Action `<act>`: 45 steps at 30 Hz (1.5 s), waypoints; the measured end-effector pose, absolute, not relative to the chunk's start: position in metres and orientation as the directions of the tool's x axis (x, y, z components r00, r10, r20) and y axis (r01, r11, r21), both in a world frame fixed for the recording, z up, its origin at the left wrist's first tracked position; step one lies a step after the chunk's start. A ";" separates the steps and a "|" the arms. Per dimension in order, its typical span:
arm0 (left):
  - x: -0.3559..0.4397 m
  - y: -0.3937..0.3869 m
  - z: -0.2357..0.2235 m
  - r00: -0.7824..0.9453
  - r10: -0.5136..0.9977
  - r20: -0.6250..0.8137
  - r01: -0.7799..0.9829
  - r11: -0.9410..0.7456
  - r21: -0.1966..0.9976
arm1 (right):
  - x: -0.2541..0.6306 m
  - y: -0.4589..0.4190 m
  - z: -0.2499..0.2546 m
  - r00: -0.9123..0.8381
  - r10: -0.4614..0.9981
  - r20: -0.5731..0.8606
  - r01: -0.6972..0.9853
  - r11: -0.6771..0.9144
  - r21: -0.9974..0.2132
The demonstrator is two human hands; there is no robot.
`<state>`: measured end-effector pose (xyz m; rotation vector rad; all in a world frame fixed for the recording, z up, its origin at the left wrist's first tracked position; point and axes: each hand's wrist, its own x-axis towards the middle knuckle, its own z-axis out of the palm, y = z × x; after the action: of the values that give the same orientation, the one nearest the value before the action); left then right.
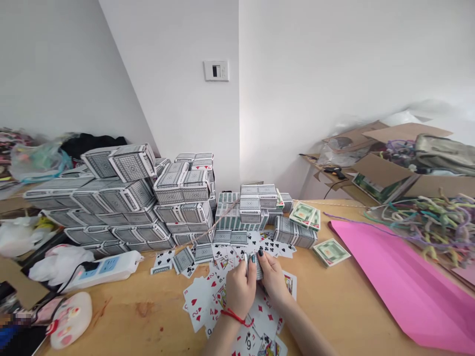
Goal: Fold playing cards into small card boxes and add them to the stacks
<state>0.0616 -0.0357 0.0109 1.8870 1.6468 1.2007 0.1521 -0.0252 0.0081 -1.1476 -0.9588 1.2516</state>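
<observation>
My left hand (240, 289), with a red string round the wrist, and my right hand (272, 279) meet over the wooden table (148, 316). Both are closed on a small stack of playing cards (256, 267) held between them, its patterned edge showing between the fingers. Loose face-up playing cards (202, 296) lie spread on the table under and around the hands, some face-down just beyond. Behind them stands a big pile of grey patterned card boxes (129, 202).
A pink paper sheet (393, 282) lies at the right, with green card packs (331, 251) beside it. Coloured pipe cleaners (438, 222) and cardboard boxes (386, 168) fill the far right. A white power strip (104, 269), white bags and a pink object (70, 319) sit left.
</observation>
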 end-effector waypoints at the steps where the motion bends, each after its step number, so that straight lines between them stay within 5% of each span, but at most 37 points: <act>1: 0.061 -0.035 0.012 -0.056 0.940 0.336 0.611 -0.234 0.756 | 0.152 -0.025 0.008 0.100 0.993 -0.067 -0.197 -0.046 -0.979; 8: 0.050 -0.030 0.017 -0.082 0.990 0.111 0.191 -0.094 0.977 | 0.160 -0.024 0.010 -0.072 0.997 -0.039 -0.277 -0.058 -0.959; 13: 0.043 -0.021 0.015 -0.166 0.986 -0.021 -0.048 0.013 0.999 | 0.162 -0.021 0.011 -0.145 0.987 -0.065 -0.275 -0.103 -0.956; 25: 0.035 -0.017 0.012 -0.138 0.984 -0.111 0.007 0.113 0.994 | 0.159 -0.022 0.013 -0.168 0.972 -0.163 -0.321 -0.210 -0.924; 29: 0.030 -0.010 0.009 -0.109 0.977 -0.185 -0.182 0.163 0.970 | 0.158 -0.024 0.011 -0.103 0.986 -0.133 -0.171 -0.150 -0.974; 32: 0.027 -0.004 0.008 -0.184 0.960 -0.211 -0.284 0.153 0.947 | 0.161 -0.024 0.008 0.089 0.996 0.022 0.089 0.014 -0.996; 37: 0.024 -0.001 0.007 -0.133 0.956 -0.263 -0.369 0.199 0.908 | 0.166 -0.025 0.001 0.090 0.930 0.356 0.607 0.232 -0.760; 45: 0.024 -0.002 0.005 -0.102 0.969 -0.225 -0.397 0.168 0.903 | 0.160 -0.027 -0.011 -0.074 0.928 0.365 0.790 0.278 -0.546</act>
<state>0.0240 -0.0021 0.0053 0.6986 1.1021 1.3229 0.1605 -0.0273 -0.0112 -1.5441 -1.8933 0.2674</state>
